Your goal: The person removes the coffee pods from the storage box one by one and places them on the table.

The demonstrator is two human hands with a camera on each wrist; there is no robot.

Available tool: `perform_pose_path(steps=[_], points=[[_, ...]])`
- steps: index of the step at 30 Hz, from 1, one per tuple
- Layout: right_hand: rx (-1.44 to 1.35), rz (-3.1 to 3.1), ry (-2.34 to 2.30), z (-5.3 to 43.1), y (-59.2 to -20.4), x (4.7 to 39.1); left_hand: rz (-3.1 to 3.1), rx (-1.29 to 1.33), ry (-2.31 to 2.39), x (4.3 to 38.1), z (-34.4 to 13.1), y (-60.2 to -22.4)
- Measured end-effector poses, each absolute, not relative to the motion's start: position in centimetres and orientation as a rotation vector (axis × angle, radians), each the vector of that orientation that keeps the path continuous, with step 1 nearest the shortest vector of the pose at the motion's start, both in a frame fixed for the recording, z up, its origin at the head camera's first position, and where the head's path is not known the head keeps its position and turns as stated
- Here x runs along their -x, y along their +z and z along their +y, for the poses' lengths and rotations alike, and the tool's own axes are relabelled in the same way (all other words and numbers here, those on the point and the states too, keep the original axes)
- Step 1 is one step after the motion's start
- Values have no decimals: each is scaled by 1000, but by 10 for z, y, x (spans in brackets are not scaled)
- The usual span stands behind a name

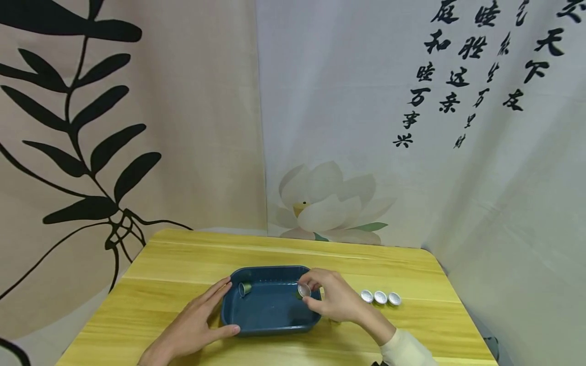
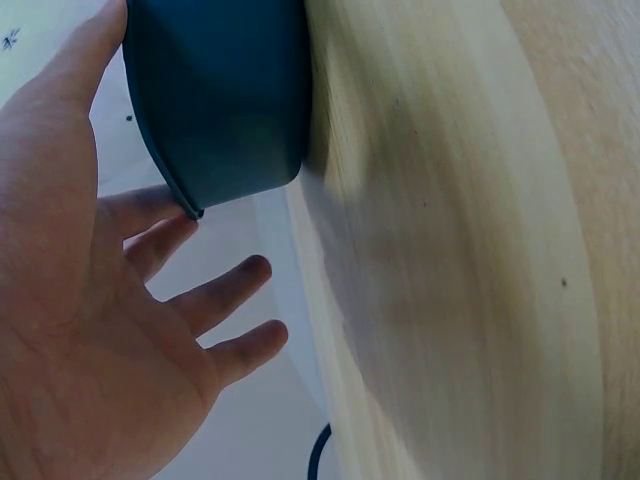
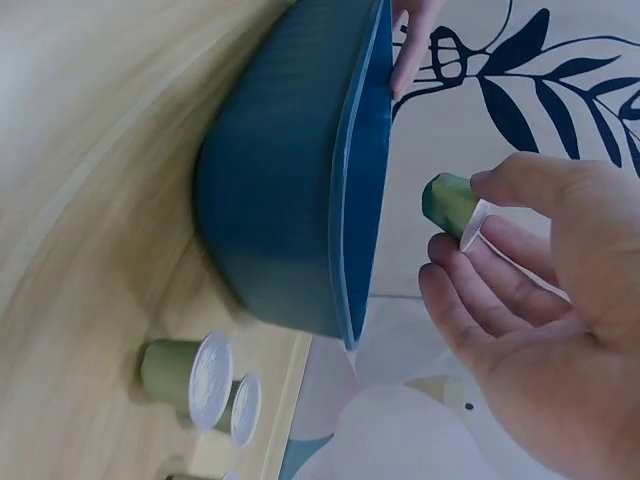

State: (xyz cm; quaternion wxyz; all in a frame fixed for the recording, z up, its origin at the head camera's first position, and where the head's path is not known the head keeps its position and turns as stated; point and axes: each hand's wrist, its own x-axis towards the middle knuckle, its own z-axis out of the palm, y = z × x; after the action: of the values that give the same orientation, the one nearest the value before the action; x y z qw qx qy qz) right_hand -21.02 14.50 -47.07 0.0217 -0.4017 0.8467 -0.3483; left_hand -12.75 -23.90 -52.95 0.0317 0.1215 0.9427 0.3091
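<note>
A dark blue tray (image 1: 274,329) sits on the table. My left hand (image 1: 197,320) spans its left end, fingers fairly straight, with thumb and fingertips touching the rim. Between thumb and fingers, my right hand (image 1: 334,300) pinches a green coffee capsule (image 3: 452,208) with a silver foil lid. It is over the right part of the tray in the head view, lid toward me. Another coffee capsule (image 1: 244,289) lies inside the tray near the left wall.
Right of the tray, three foil-lidded capsules (image 1: 380,297) stand in a row on the wooden table (image 1: 183,254). Behind the table hang cloth backdrops with a black plant print (image 1: 87,132), a pale lotus (image 1: 329,203) and dark lettering.
</note>
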Motion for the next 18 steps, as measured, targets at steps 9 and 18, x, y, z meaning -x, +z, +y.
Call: perform_pose_path(steps=[9, 18], points=[[1216, 2740, -1164, 174, -476, 198, 2954, -371, 906, 126, -238, -531], [1197, 2840, -1243, 203, -483, 190, 2955, -371, 903, 127, -237, -530]])
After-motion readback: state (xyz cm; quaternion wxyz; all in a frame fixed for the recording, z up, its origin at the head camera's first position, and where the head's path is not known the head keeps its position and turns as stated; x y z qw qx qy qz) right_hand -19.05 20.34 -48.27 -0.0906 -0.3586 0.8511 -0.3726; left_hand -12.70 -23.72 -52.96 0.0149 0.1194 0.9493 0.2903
